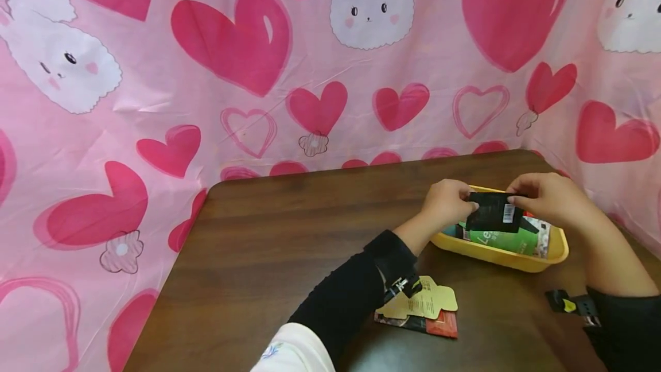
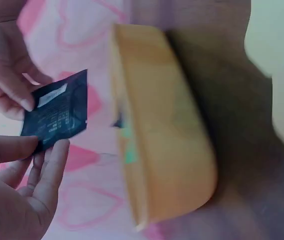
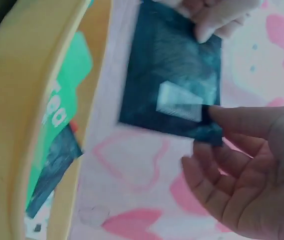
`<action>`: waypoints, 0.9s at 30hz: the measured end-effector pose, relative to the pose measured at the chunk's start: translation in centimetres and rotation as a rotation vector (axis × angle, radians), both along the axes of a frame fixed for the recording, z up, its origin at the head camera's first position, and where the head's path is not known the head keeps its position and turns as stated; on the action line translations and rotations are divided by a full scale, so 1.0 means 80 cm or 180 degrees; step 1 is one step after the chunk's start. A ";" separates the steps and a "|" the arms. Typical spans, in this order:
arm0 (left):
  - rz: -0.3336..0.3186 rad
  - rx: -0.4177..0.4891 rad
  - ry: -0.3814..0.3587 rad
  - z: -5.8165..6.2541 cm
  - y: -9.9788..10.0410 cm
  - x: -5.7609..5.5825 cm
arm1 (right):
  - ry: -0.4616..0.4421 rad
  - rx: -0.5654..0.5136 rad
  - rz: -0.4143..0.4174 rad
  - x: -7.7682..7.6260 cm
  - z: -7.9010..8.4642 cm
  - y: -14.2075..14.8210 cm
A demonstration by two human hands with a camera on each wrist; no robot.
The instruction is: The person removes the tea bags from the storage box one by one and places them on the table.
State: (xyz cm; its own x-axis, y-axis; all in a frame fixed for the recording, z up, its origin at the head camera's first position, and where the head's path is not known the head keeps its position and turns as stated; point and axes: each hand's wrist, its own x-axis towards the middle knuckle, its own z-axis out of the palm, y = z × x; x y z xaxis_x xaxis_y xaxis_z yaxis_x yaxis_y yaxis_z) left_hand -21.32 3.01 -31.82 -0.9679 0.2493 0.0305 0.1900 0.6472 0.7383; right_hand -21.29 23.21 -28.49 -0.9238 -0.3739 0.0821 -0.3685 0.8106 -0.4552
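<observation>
Both hands hold one black sachet over the yellow basket. My left hand pinches one upper corner between thumb and fingers, and my right hand pinches the opposite one. A white barcode label shows near the right-hand end of the sachet, also seen in the right wrist view on the sachet. Inside the basket lie a green packet and other packets, partly hidden behind the sachet. In the left wrist view the left hand grips the sachet's lower edge.
On the brown table, under my left forearm, a yellow card-like piece lies on a red and black packet. A pink cloth with hearts and rabbits hangs behind and beside the table.
</observation>
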 end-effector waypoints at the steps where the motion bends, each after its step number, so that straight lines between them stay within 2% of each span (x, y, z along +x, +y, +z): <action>1: -0.0051 0.0166 -0.0001 0.004 -0.010 0.006 | 0.0006 -0.0092 -0.0009 0.006 0.000 -0.004; 4: -0.0161 0.0636 -0.0177 0.008 -0.040 0.025 | -0.0035 -0.0371 0.0066 0.026 -0.007 -0.021; 6: -0.0215 0.0904 -0.0412 0.002 -0.057 0.037 | -0.0115 -0.0530 0.0135 0.038 -0.017 -0.034; 9: -0.0300 0.1188 -0.0816 -0.015 -0.079 0.055 | -0.0353 -0.0763 0.0283 0.055 -0.035 -0.051; 12: -0.0315 0.1325 -0.1303 -0.035 -0.096 0.074 | -0.0645 -0.0929 0.0570 0.067 -0.056 -0.065; 16: -0.0284 0.1286 -0.1723 -0.063 -0.114 0.093 | -0.1027 -0.0902 0.1002 0.075 -0.083 -0.078; 18: -0.0282 0.1306 -0.1832 -0.076 -0.120 0.098 | -0.1163 -0.0829 0.1104 0.077 -0.095 -0.083; 21: -0.0231 0.1264 -0.1836 -0.091 -0.123 0.103 | -0.1220 -0.0652 0.1122 0.077 -0.109 -0.089; 27: -0.0197 0.0976 -0.1617 -0.102 -0.124 0.103 | -0.0981 -0.0323 0.1166 0.077 -0.123 -0.094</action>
